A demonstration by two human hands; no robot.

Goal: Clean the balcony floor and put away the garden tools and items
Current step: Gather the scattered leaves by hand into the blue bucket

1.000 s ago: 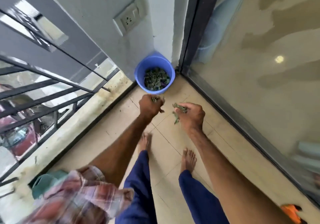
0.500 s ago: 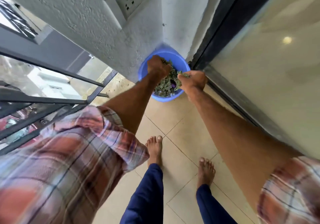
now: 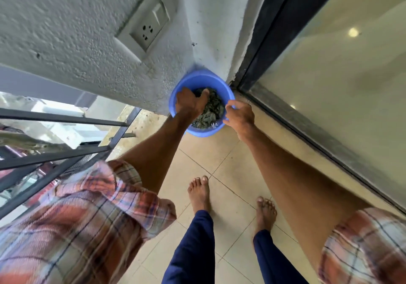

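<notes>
while the blue bucket (image 3: 198, 79) of leaves (image 3: 211, 114) stands cornered at 12 o'clock from the feet (image 3: 198, 193), the right hand (image 3: 240, 115) pinching its 3 o'clock rim could tip it, spilling them (left hand (image 3: 190, 104) inside, whether clenched i cannot tell).

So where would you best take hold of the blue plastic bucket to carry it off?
Take the blue plastic bucket by its rim on the near side, coming from above over the tiled floor. It stands upright in the corner, its far side hemmed in by the grey textured wall and dark door frame; no handle shows.
</notes>
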